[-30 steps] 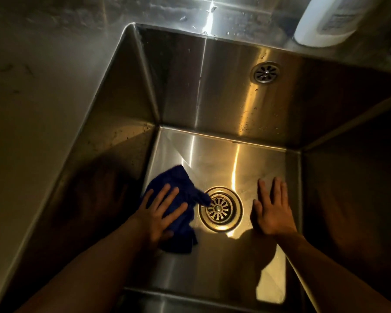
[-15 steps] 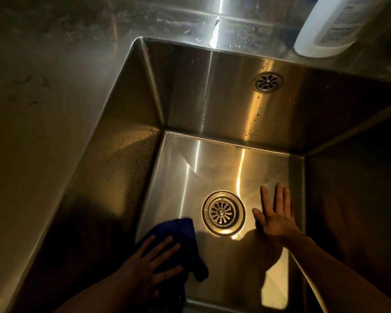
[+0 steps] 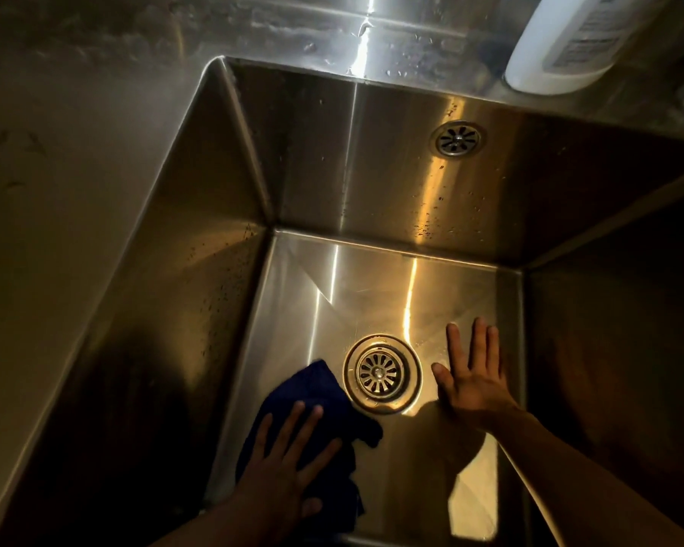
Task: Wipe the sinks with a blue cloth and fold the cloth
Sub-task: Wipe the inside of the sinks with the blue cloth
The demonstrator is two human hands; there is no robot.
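Note:
A deep stainless steel sink [image 3: 372, 183] fills the view. The crumpled blue cloth [image 3: 312, 392] lies on the sink floor, just left of the round drain [image 3: 382, 373]. My left hand [image 3: 285, 467] presses flat on the cloth with fingers spread. My right hand [image 3: 472, 377] rests flat on the bare sink floor to the right of the drain, fingers apart, holding nothing.
An overflow grille [image 3: 457, 138] sits high on the back wall. A white bottle [image 3: 569, 37] stands on the wet back ledge at top right. A plain counter [image 3: 56, 230] runs along the left. Dark specks dot the left and back walls.
My left hand first slid the cloth toward me along the sink floor, then pushed it back up toward the drain. My right hand stayed in place.

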